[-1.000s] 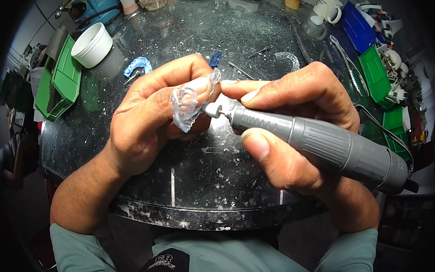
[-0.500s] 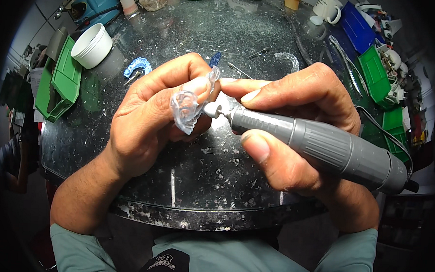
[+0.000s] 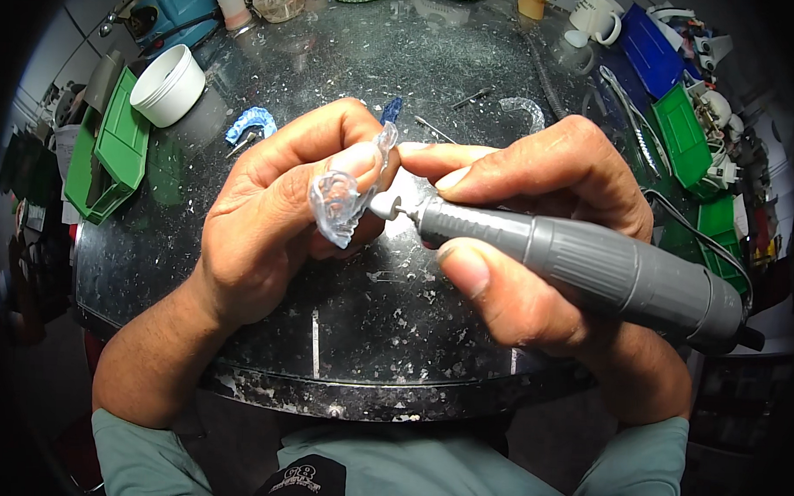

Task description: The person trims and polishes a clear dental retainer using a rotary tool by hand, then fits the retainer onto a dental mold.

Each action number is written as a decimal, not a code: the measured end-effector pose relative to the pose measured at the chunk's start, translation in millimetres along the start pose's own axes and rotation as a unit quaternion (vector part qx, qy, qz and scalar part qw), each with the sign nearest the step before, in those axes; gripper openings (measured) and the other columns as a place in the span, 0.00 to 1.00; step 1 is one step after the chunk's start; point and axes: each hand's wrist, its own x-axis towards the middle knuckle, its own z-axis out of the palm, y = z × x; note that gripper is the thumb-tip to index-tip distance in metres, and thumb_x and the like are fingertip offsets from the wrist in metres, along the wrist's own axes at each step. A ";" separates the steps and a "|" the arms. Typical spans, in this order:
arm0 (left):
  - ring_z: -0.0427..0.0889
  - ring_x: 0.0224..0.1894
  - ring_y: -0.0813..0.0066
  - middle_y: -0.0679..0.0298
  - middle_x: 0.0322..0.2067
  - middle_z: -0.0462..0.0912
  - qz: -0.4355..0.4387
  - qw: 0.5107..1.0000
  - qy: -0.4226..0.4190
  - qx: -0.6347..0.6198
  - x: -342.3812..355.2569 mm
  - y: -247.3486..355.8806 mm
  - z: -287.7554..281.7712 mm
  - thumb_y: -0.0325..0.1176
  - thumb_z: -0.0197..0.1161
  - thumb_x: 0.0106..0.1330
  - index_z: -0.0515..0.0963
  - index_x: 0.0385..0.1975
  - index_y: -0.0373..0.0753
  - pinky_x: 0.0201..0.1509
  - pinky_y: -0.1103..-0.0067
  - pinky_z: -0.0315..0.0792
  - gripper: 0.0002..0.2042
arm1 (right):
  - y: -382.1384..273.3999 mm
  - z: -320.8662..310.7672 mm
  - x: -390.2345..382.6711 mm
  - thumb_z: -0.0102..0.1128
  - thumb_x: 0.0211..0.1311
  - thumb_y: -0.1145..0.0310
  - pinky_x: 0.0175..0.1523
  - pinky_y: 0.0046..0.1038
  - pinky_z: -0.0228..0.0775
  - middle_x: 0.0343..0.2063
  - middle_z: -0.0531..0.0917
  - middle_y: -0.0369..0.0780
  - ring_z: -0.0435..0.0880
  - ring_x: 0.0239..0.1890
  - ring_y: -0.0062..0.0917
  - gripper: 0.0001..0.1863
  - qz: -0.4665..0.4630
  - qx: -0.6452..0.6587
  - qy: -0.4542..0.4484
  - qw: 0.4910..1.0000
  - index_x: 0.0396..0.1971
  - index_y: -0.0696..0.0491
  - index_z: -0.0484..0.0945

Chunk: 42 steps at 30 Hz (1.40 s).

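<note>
Head view: the left hand (image 3: 276, 217) pinches a clear dental tray (image 3: 342, 202) — tilted slightly since before; the right hand (image 3: 538, 209) grips the grey rotary handpiece (image 3: 589, 263), its tip touching the tray's 3 o'clock edge — grinding under way.

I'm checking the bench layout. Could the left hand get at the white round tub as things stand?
Probably not right away: the left hand is pinching a clear dental tray. The path to the white round tub at the far left looks open across the dark benchtop.

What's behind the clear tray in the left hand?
Behind the clear dental tray are the left hand's fingers and thumb gripping it. A blue piece pokes up beyond them; its lower part is hidden.
</note>
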 end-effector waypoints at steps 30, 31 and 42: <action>0.65 0.24 0.90 0.72 0.27 0.72 0.045 0.999 -0.028 0.001 1.0 -7.2 -8.2 0.41 0.53 0.74 0.71 0.36 0.38 0.27 0.89 0.58 0.12 | -2.3 -2.2 0.6 0.65 0.53 0.75 0.61 0.43 0.73 0.38 0.83 0.48 0.82 0.53 0.42 0.15 0.009 0.018 0.004 1.000 0.40 0.58 0.71; 0.65 0.24 0.90 0.72 0.27 0.72 0.047 0.998 -0.029 0.007 1.1 -6.9 -7.9 0.41 0.53 0.74 0.71 0.36 0.38 0.27 0.89 0.58 0.12 | 1.0 -3.8 1.7 0.65 0.53 0.75 0.61 0.43 0.73 0.38 0.83 0.48 0.82 0.53 0.42 0.15 0.009 0.019 0.004 1.000 0.40 0.58 0.71; 0.57 0.17 0.89 0.74 0.19 0.64 -0.005 1.000 0.013 -0.009 -1.4 -0.8 3.3 0.45 0.53 0.70 0.67 0.34 0.38 0.20 0.87 0.50 0.15 | -8.6 -8.5 2.5 0.60 0.55 0.73 0.50 0.31 0.78 0.32 0.85 0.46 0.85 0.39 0.24 0.13 0.032 -0.019 0.012 0.999 0.41 0.55 0.70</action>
